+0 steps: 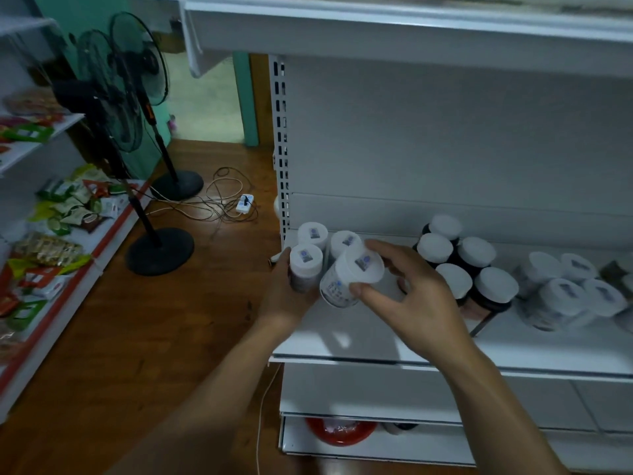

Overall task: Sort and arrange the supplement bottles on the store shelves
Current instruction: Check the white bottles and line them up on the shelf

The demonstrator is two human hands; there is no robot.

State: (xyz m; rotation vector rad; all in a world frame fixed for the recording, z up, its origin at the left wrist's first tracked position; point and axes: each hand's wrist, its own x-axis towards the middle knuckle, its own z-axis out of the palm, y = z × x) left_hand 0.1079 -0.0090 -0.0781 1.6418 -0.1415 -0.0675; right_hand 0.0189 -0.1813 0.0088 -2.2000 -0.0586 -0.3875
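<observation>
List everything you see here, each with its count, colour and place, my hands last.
Label-capped bottles: four, white, shelf's left end, two in hand.
Dark bottles: five, white caps, shelf middle.
Blurred bottles: several, white, shelf right.
Shelf: one, white.
Fans: two, black, on the floor, left.
Power strip: one, white, floor.
Snack packets: many, mixed colours, left rack.
Bowl: one, red, below the shelf.
Left hand: grips the upright bottle.
Right hand: holds the tilted bottle.
</observation>
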